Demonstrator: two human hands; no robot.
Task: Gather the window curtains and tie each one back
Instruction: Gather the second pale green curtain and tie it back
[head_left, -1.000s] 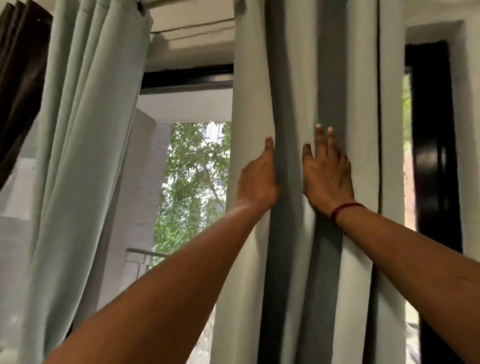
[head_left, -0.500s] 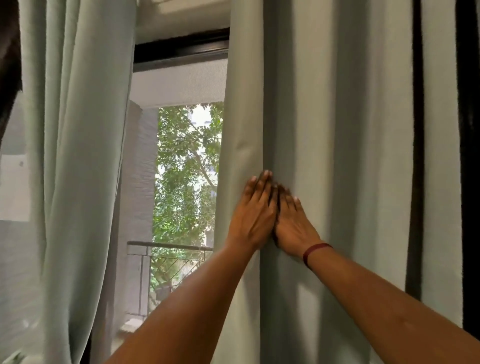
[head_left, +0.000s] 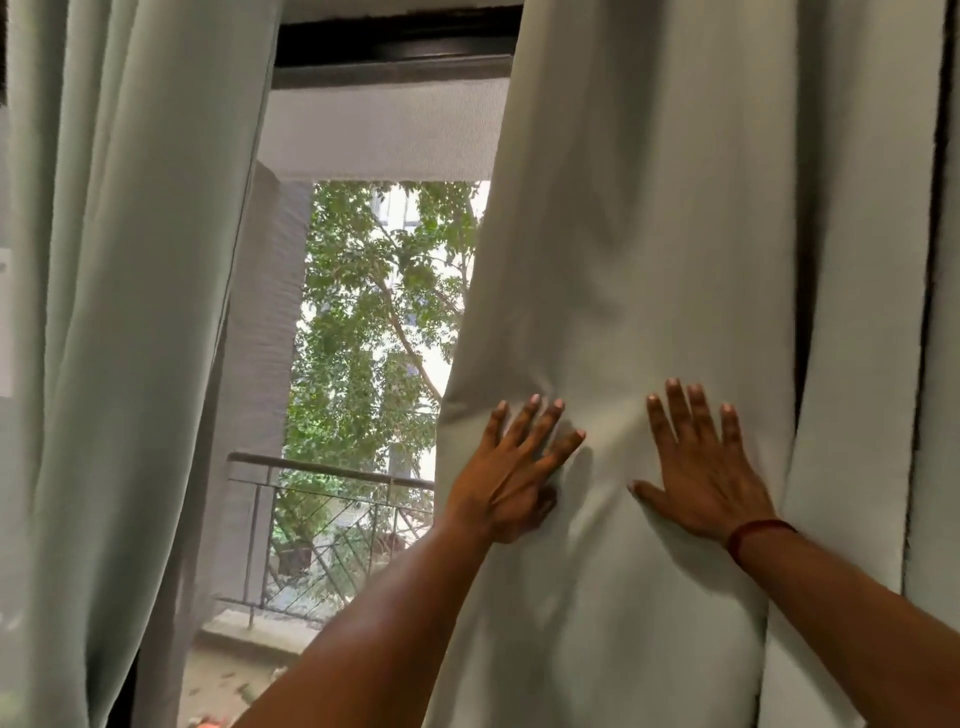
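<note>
A pale green right curtain (head_left: 649, 234) hangs in front of me and fills the right half of the view. My left hand (head_left: 511, 475) presses flat on it near its left edge, fingers spread and straight. My right hand (head_left: 701, 467), with a red thread at the wrist, lies flat on the same cloth a little further right, fingers straight. The cloth between the two hands is stretched smooth. A second pale green left curtain (head_left: 119, 312) hangs loose in folds at the left. No tie-back shows in view.
Between the curtains the window gap shows a balcony railing (head_left: 322, 467), a grey wall (head_left: 265, 364) and a green tree (head_left: 374, 312). A dark window frame (head_left: 395, 41) runs across the top. A dark vertical strip (head_left: 935, 260) shows at the far right.
My hands were side by side and touching on a fold; they have moved apart, fingers spread, flattening the right curtain. The view has shifted closer and lower.
</note>
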